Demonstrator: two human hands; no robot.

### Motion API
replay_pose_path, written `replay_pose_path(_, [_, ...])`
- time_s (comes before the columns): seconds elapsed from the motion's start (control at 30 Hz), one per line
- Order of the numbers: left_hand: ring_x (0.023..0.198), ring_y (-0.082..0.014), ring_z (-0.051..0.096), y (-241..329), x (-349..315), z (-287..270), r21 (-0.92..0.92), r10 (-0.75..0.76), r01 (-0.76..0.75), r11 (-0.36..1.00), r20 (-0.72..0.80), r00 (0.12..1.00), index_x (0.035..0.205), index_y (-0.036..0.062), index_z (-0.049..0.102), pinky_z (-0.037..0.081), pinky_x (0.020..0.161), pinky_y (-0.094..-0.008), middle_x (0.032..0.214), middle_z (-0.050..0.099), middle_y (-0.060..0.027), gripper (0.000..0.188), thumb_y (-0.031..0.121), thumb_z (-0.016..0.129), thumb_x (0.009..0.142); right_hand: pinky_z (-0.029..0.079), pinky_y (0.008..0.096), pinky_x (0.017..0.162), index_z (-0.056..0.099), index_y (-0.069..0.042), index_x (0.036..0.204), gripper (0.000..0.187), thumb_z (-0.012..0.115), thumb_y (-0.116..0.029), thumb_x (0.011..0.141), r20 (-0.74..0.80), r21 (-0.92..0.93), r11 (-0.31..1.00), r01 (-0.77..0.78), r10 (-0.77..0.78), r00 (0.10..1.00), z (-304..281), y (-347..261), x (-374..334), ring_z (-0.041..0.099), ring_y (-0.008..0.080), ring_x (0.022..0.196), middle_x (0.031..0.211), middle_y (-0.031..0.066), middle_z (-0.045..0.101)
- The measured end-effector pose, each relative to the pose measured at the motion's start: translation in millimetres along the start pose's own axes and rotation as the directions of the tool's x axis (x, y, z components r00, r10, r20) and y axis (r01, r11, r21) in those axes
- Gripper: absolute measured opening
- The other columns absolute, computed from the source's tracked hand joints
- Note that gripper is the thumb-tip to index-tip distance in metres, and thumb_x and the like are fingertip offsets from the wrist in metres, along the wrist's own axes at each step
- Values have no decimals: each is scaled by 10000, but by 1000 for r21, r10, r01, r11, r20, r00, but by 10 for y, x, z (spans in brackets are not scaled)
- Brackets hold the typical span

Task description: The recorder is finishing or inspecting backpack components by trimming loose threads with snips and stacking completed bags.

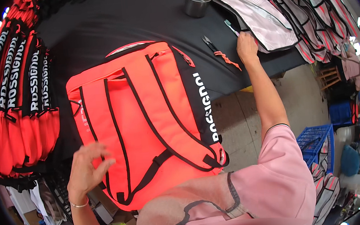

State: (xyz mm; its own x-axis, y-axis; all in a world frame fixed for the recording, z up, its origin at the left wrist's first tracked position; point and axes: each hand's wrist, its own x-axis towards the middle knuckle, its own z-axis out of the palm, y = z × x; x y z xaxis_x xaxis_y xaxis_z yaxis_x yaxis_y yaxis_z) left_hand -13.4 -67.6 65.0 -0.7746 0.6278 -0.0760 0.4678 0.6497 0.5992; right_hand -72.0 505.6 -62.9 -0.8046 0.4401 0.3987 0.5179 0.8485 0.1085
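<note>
I note matt orange woven cloth on the backpack (pixel 146 120), a dull metal cup (pixel 196 2), and a matt black tablecloth (pixel 127 17).

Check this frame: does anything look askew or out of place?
The orange backpack hangs partly over the black table's front edge, steadied by the left hand. Otherwise nothing stands out; the right hand reaches toward a toothbrush.

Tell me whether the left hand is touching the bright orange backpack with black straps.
Touching. In the head view the left hand has its fingertips laid on the back panel of the bright orange backpack with black straps, with no gap visible between them.
</note>
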Motion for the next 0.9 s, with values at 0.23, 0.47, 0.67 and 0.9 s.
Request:
replay_pose_path(0.23, [1316, -339, 441, -198, 1129, 255, 483, 237, -50, 874, -335, 912, 1337, 142, 544, 303, 1097, -550, 1441, 469, -119, 544, 300, 711, 843, 531, 486, 820, 575, 20, 1039, 184, 554, -63, 877, 7, 65, 998, -3, 3, 1000, -42, -48, -8, 638, 407, 940, 1022, 245, 605])
replay_pose_path(0.47, [1384, -342, 335, -690, 1474, 733, 579, 117, 107, 808, -336, 935, 1423, 211, 469, 171, 1127, -621, 1501, 398, -72, 641, 470, 647, 865, 492, 501, 810, 616, 1, 1069, 236, 598, -144, 883, -168, 309, 927, 211, -166, 972, -694, -239, 884, 609, 455, 934, 988, 284, 617])
replay_pose_path(0.67, [1307, -287, 407, -722, 1453, 795, 531, 167, 88, 843, -413, 896, 1411, 197, 486, 166, 1140, -581, 1412, 479, -52, 596, 310, 677, 858, 537, 488, 768, 689, -16, 962, 188, 572, -142, 884, 60, 10, 944, 331, -331, 942, -721, -790, 1625, 672, 396, 936, 974, 228, 690])
replay_pose_path(0.9, [1277, -268, 433, -736, 1461, 758, 446, 162, 60, 893, -443, 882, 1374, 185, 523, 187, 1141, -544, 1353, 523, -37, 553, 209, 680, 845, 554, 472, 758, 708, -47, 961, 217, 543, -155, 871, 202, -170, 884, 435, -401, 893, -555, -1062, 1786, 694, 368, 937, 1004, 203, 702])
